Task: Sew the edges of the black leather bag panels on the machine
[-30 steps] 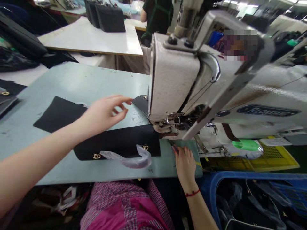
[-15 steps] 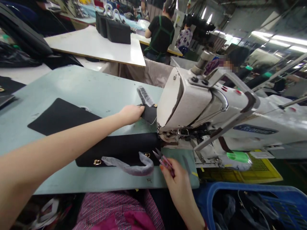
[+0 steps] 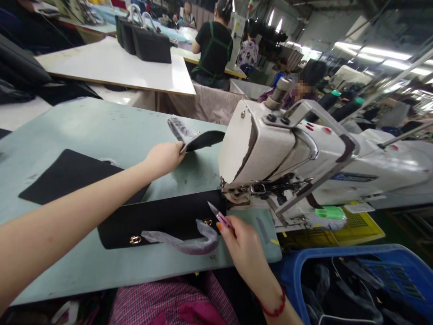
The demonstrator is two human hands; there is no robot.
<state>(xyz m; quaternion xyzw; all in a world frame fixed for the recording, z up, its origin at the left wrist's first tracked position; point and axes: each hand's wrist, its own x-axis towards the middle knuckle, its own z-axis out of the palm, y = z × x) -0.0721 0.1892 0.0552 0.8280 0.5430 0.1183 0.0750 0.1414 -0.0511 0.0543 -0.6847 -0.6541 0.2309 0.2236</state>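
My left hand [image 3: 169, 158] pinches the near edge of a black bag panel [image 3: 206, 140], lifted at a tilt above the table; its handle is wrapped in clear plastic. In my right hand [image 3: 241, 237] are thread snips [image 3: 218, 214] with pink grips, their blades pointing up and left. Below lies another black bag panel [image 3: 162, 214] with gold ring fittings, its right end at the sewing machine's needle area. A plastic-wrapped handle [image 3: 189, 243] curves along its front edge, close to the snips. A further black panel [image 3: 74, 176] lies flat under my left forearm.
The white sewing machine [image 3: 270, 144] stands at the right of the pale green table [image 3: 101, 122]. At lower right is a blue basket [image 3: 294, 289] holding black pieces, with a yellow crate [image 3: 365, 225] behind. Black bags [image 3: 152, 45] stand on a white table [image 3: 91, 61]; other people work beyond.
My left hand has pulled the far black panel left and up, away from the machine. The snips in my right hand now appear closed; before, their blades were apart.
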